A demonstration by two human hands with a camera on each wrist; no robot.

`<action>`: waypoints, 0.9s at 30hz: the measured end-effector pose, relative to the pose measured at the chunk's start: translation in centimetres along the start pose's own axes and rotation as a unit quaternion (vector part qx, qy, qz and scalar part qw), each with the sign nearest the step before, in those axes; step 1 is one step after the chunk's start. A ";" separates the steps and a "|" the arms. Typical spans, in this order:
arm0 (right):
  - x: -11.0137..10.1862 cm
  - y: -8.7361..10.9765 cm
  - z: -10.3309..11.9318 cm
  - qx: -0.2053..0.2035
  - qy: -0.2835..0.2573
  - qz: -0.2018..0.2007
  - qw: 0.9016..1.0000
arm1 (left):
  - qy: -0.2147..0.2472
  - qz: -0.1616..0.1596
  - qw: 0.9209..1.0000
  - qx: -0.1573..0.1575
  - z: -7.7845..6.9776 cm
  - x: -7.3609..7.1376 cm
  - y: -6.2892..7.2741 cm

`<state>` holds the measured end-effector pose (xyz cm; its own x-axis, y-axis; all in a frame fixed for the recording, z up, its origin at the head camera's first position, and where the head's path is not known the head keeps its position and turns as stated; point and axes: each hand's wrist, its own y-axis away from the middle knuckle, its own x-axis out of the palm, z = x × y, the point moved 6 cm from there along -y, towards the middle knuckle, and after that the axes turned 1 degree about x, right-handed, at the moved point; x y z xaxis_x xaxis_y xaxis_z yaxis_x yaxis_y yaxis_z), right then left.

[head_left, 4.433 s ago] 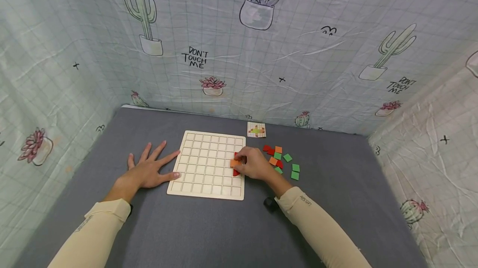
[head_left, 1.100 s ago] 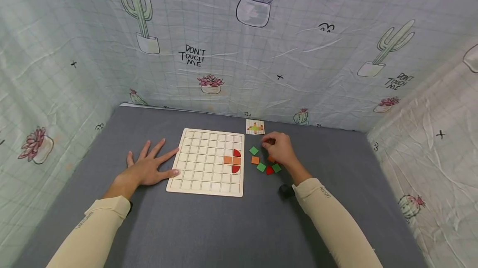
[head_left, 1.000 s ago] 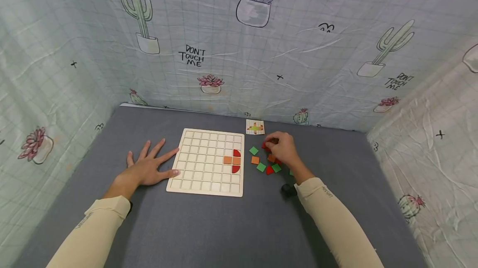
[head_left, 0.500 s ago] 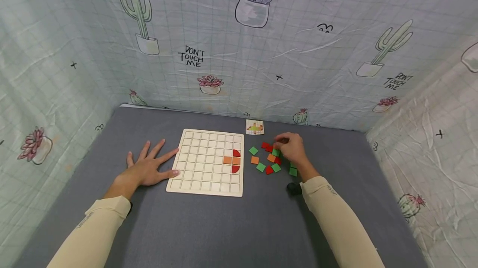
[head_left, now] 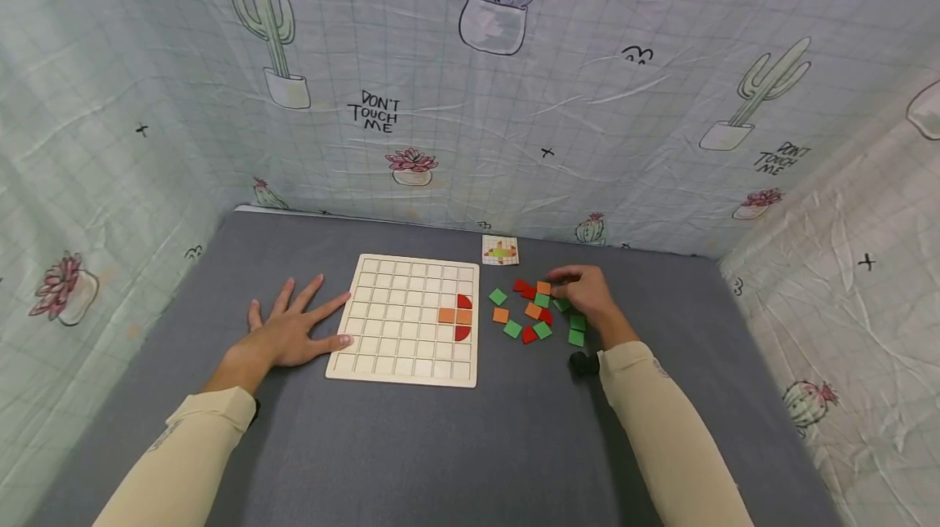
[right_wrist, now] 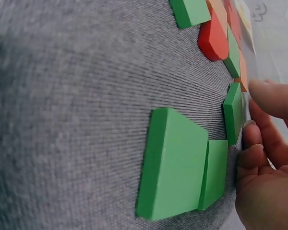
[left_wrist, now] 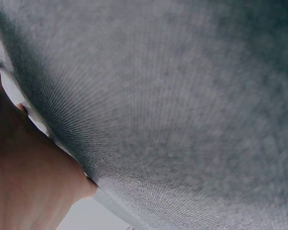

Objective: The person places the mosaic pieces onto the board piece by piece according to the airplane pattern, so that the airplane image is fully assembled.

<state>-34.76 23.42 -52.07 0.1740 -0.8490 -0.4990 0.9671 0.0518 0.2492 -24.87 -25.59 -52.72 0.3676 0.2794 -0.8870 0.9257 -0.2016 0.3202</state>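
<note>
Right hand (head_left: 590, 295) shifted rightward | left hand (head_left: 290, 336) spread, right loosely curled | right-wrist view only: green tile (right_wrist: 178, 167) thickness

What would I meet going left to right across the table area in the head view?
Left beige fabric sleeve, left grip, pale wooden square grid board, small white square card printed with colours, loose orange square tile amid the cluster, right grip, right beige fabric sleeve.

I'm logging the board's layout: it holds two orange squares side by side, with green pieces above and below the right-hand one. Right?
No: the head view shows red pieces, not green, above and below the right-hand one of the two orange squares side by side on the board.
</note>
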 end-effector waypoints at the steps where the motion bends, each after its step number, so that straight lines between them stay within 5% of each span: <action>1: 0.0 -0.1 -0.1 0.006 0.001 0.002 1.000 | 0.000 -0.001 1.000 0.000 0.0 0.0 0.0; 27: 0.5 -0.5 0.0 0.014 0.045 0.030 0.998 | -0.004 -0.008 1.000 0.009 0.1 0.1 0.0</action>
<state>-35.16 22.95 -52.50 0.2483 -0.7944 -0.5543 0.9492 0.0854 0.3029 -24.85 -25.67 -52.83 0.3526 0.2756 -0.8942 0.9295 -0.2135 0.3007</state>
